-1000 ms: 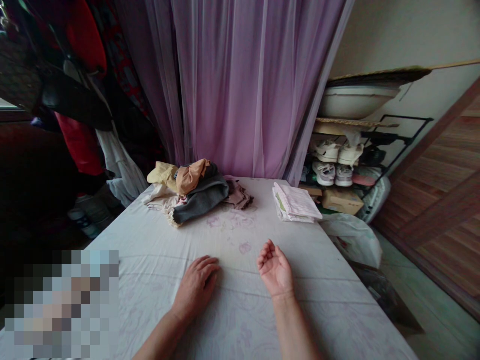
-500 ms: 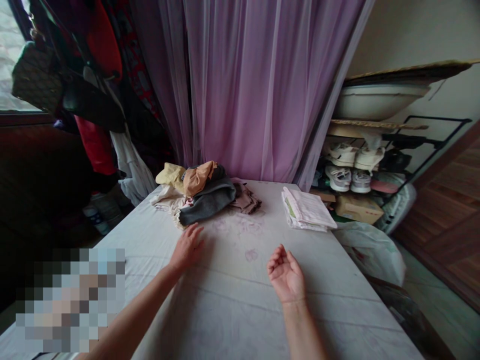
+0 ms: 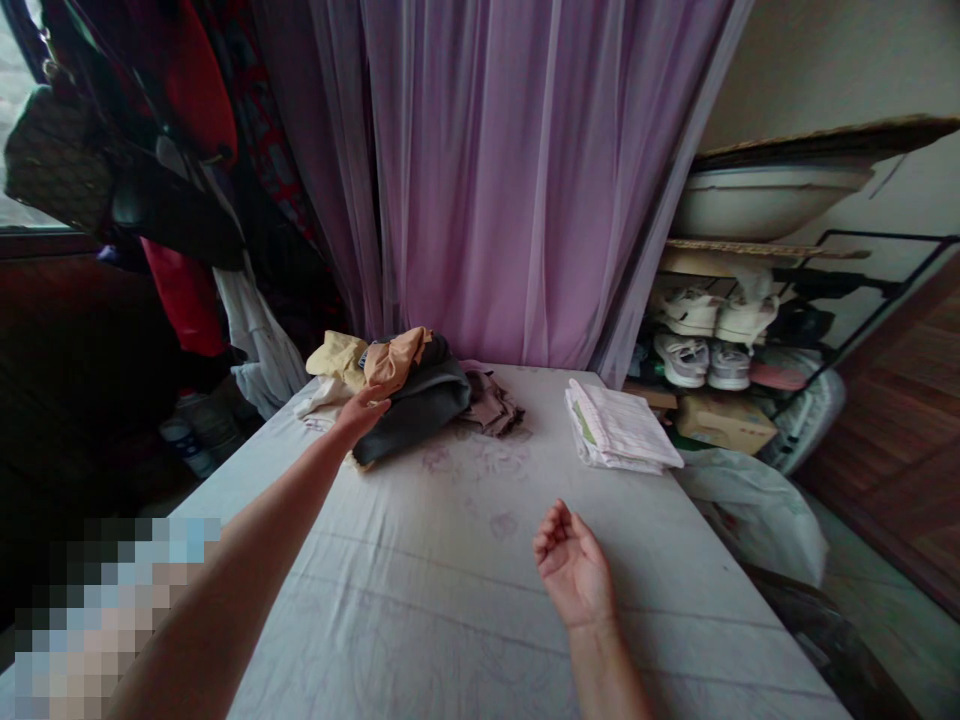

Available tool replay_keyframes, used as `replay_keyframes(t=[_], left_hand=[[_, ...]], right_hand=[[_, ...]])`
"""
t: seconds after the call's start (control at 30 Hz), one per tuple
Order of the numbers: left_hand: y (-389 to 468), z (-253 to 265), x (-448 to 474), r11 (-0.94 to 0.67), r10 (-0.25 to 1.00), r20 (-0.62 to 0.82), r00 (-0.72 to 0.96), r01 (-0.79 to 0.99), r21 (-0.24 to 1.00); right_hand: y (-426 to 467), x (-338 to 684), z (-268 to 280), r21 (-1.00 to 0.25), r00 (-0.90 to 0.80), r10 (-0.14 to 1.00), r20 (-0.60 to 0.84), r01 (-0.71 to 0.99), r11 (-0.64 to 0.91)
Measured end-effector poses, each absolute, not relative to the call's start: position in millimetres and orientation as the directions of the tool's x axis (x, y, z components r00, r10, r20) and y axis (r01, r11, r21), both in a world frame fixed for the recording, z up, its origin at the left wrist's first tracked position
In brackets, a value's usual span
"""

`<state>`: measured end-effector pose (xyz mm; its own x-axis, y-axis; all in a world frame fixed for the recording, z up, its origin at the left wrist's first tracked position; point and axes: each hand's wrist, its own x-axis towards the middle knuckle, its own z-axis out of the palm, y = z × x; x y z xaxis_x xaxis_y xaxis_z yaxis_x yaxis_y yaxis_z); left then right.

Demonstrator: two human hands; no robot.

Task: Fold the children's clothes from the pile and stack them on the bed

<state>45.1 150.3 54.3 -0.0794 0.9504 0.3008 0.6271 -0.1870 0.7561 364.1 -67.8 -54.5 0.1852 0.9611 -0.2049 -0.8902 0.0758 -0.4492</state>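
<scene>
My left hand (image 3: 362,412) reaches to a heap of clothes on the cloth-covered table, its fingers stretched out over the near side. Its fingertips lie by an orange-tan garment (image 3: 397,358) on top; whether they touch it I cannot tell. In the same heap are a dark grey garment (image 3: 420,405), a pale yellow one (image 3: 336,357), a cream one (image 3: 319,398) and a brownish one (image 3: 495,405). My right hand (image 3: 571,565) rests palm up over the tabletop, fingers loosely curled and holding nothing. Beyond it lies a folded white cloth (image 3: 624,425) with a bit of green showing.
A purple curtain (image 3: 480,180) hangs behind the table (image 3: 420,600). Bags and clothes (image 3: 180,210) hang at the left. On the right stands a rack with shoes (image 3: 705,330), a white basin (image 3: 772,200) and a cardboard box (image 3: 724,420). The lower left corner is pixelated.
My left hand has moved forward and a little left, from the bare tabletop onto the clothes heap. My right hand stays nearly where it was. The view has shifted slightly.
</scene>
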Motion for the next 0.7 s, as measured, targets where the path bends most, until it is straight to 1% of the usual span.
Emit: replay_keyframes(t=[0.1,0.17,0.27,0.37,0.47,0.57,0.67,0.7], left_hand=[[145.8,59.2,56.2,-0.173,0.959,0.273,-0.079,0.599,0.782],[132.9,58.6,68.9,-0.215,0.957,0.287,-0.036,0.576,0.789],[93.7,47.1,94.7,-0.357,0.932,0.336,0.138,0.514,0.78],[39.8,25.6,121.2,-0.402,0.915,0.32,0.246,0.474,0.783],[-0.4,6.4,137.4,-0.507,0.86,0.382,0.34,0.474,0.72],[-1.0,0.2,135.2,-0.543,0.839,0.436,0.325,0.533,0.648],[32.8,8.9,121.3,-0.501,0.846,0.491,0.208,0.624,0.6],[46.7,14.4,117.5,-0.475,0.855,0.488,0.176,0.646,0.598]], right_hand=[[-66.7,364.9,-55.1,-0.462,0.186,0.963,-0.197,-0.884,0.077],[-66.2,365.4,-54.9,-0.466,0.181,0.964,-0.196,-0.882,0.071],[-65.9,365.5,-53.6,-0.463,0.179,0.964,-0.199,-0.884,0.069],[-66.4,364.8,-51.4,-0.443,0.186,0.959,-0.215,-0.894,0.074],[-67.8,363.9,-48.0,-0.43,0.191,0.953,-0.237,-0.9,0.074],[-69.0,362.4,-43.9,-0.419,0.19,0.951,-0.242,-0.905,0.075],[-68.7,360.9,-41.1,-0.41,0.171,0.956,-0.239,-0.91,0.061],[-68.3,360.5,-40.7,-0.406,0.168,0.956,-0.242,-0.912,0.057]])
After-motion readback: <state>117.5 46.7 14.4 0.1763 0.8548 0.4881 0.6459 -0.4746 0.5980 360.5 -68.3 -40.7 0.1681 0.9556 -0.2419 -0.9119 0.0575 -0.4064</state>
